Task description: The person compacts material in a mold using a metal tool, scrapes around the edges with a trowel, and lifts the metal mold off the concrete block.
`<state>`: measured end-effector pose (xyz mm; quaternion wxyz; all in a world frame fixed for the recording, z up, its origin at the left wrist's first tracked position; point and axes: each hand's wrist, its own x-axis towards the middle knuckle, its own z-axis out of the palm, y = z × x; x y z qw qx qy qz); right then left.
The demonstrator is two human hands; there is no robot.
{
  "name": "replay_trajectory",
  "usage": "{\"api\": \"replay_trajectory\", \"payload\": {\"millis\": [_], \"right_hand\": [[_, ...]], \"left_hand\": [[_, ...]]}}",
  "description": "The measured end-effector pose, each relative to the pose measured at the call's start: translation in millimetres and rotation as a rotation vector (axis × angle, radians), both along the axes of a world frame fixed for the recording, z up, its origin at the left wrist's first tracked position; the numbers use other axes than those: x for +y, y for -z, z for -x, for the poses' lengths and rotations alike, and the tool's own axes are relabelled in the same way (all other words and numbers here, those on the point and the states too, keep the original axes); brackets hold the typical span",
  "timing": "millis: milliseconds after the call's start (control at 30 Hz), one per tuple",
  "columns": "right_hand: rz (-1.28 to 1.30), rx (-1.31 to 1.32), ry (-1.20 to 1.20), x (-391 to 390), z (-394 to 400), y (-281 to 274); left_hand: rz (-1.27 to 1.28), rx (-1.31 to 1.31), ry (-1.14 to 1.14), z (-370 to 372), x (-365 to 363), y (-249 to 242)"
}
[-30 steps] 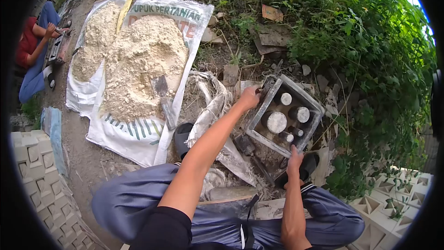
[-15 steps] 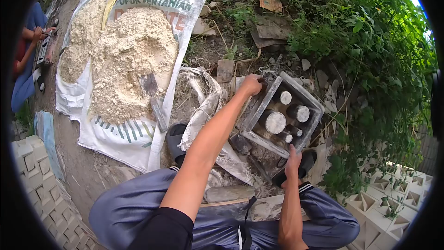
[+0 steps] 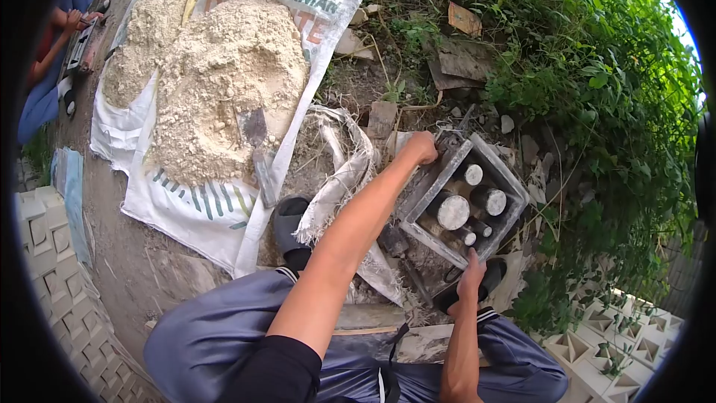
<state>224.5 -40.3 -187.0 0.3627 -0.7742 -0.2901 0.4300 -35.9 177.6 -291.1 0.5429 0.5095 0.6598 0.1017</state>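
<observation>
A grey square mould (image 3: pixel 509 155) with several round, pale-topped cylinders (image 3: pixel 453 212) of different widths inside sits on the ground ahead of me, turned cornerwise. My left hand (image 3: pixel 424 148) is closed at its upper left side; the fingertips are partly hidden there. At the near corner, my right hand (image 3: pixel 471 276) grips the mould, thumb against the rim and the other fingers mostly out of sight. Just left of the mould lies a dark tool (image 3: pixel 418 280), partly covered by torn white sacking (image 3: pixel 344 179).
Pale powder (image 3: pixel 224 67) is heaped on a printed white sack (image 3: pixel 328 4) at left, with a trowel (image 3: pixel 264 175) on it. Patterned blocks (image 3: pixel 71 291) stand at lower left, more blocks (image 3: pixel 597 336) at lower right. Leafy plants (image 3: pixel 597 104) border the right. Another person (image 3: pixel 56 52) sits far left.
My view has shifted, so the mould and both hands appear slightly lower and further right. Both hands keep their places on the mould.
</observation>
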Motion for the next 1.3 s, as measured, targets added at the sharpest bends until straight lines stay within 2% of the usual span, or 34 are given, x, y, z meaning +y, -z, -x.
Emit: {"api": "replay_trajectory", "payload": {"millis": [133, 333, 433, 500, 533, 600, 733, 800, 833, 900, 1000, 1133, 1200, 1300], "right_hand": [[-0.026, 0.025, -0.003, -1, -1, 2], [0.011, -0.009, -0.003, 0, -1, 0], [0.007, -0.01, -0.008, -1, -2, 1], [0.01, -0.018, 0.004, -1, -2, 0], [0.015, -0.024, 0.01, -1, 0, 0], [0.016, -0.021, 0.014, 1, 2, -3], [0.042, -0.041, 0.043, 1, 5, -6], [0.029, -0.025, 0.044, 0, 4, -4], [0.014, -0.015, 0.041, 0, 3, -3], [-0.003, -0.016, 0.027, -1, 0, -1], [-0.033, -0.008, 0.011, -2, -2, 5], [0.011, -0.057, -0.002, -1, -3, 3], [0.003, -0.042, -0.006, 0, -7, 7], [0.006, -0.034, -0.002, -5, -7, 8]], "left_hand": [[0.006, 0.115, 0.108, 2, 0, -15], [0.164, -0.15, 0.026, 12, -6, -29], [0.135, -0.062, 0.099, 11, -13, -39], [0.079, -0.13, -0.09, 11, -20, -41], [0.076, -0.127, -0.085, 9, -20, -36], [0.011, 0.0, 0.051, 7, -21, -20], [-0.125, 0.105, 0.107, 9, -43, -12], [-0.246, 0.037, -0.136, 6, -59, -16], [-0.246, 0.039, -0.133, 4, -63, -19], [-0.323, -0.04, -0.268, -2, -72, -23], [-0.386, 0.019, -0.356, -4, -85, -28], [-0.225, -0.057, -0.347, 12, -107, -35], [-0.157, 0.056, -0.224, 18, -115, -31], [-0.144, 0.081, -0.116, 21, -121, -13]]}}
